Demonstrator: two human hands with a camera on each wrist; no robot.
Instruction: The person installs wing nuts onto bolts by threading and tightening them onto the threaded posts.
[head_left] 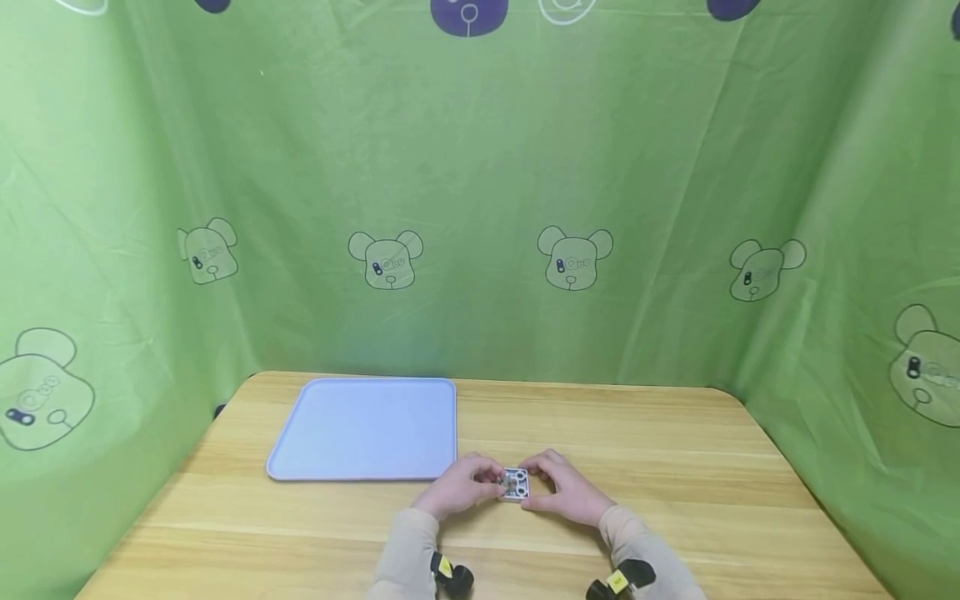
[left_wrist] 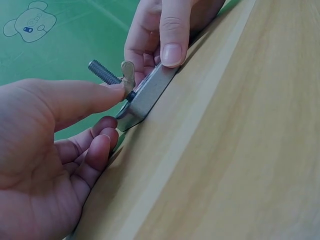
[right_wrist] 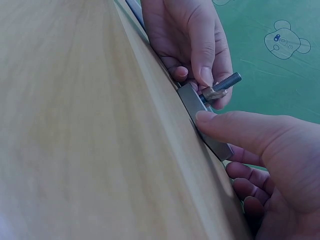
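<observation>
A small grey metal block with round holes in its top lies flat on the table between the two hands. From it a threaded bolt sticks up, carrying a wing nut. My left hand has its thumb and index finger pinched at the wing nut, close over the block's left end. On the other side, my right hand grips the block by its edges, thumb on the near face. Its other fingers are partly hidden behind the block in the left wrist view.
A pale blue tray lies at the back left of the wooden table, its near right corner close to the left hand. Green curtains with bear heads enclose the table at the back and sides. Each sleeve carries a strapped wrist camera.
</observation>
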